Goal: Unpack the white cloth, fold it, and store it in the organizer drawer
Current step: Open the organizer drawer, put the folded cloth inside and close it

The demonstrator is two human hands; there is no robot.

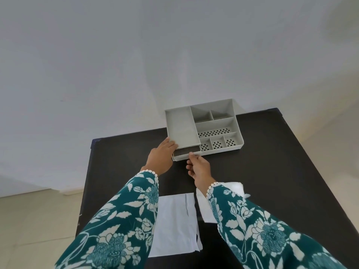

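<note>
A grey plastic organizer (217, 123) with several compartments stands at the far side of the dark table (272, 171). Its drawer (185, 154) at the front left is pulled out a little, showing a dark inside. My left hand (160, 158) rests flat against the organizer's left front corner. My right hand (199, 167) pinches the drawer's front edge. A folded white cloth (206, 208) lies on the table under my right sleeve, partly hidden. A flat white packet (174, 224) lies near the front edge between my arms.
The table stands against a plain white wall (136, 65). Pale floor tiles (29, 230) show to the left, past the table's left edge. Dark tabletop stretches to the right of the organizer.
</note>
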